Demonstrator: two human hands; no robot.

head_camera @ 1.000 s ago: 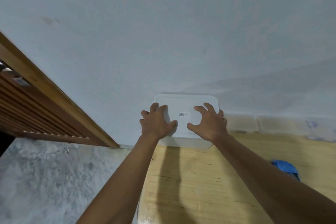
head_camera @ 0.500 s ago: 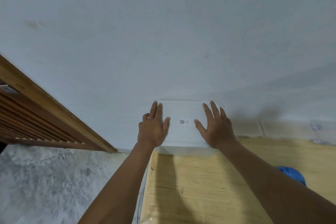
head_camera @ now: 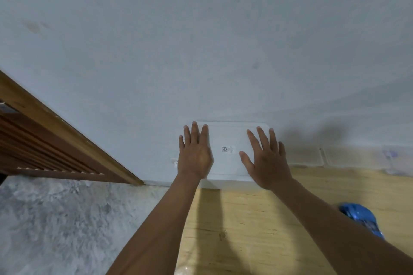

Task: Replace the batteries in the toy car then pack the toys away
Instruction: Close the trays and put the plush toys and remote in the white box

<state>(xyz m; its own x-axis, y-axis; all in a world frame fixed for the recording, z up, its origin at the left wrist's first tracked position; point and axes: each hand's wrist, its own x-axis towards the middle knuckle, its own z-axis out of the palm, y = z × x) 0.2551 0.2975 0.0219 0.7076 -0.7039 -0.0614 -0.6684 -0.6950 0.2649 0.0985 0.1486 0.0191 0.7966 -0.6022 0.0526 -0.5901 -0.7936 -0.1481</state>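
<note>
While the white storage box (head_camera: 228, 140) sits at the far edge of the desk (head_camera: 245, 230), against the wall (head_camera: 201, 40), both hands lie flat on its lid. The left hand (head_camera: 194, 154) covers the lid's 9 o'clock end, its fingers (head_camera: 195, 131) straight and close together. The right hand (head_camera: 266, 161) covers the 3 o'clock end, its fingers (head_camera: 262, 138) straight and spread apart. A small printed code (head_camera: 224, 149) shows between them. The blue toy car (head_camera: 362, 219) lies on the desk at 4 o'clock from the box, well apart, partly hidden by the right forearm. At 9 o'clock a slatted wooden frame (head_camera: 44, 140) meets the wall, with grey floor (head_camera: 55, 219) at 7 o'clock.
</note>
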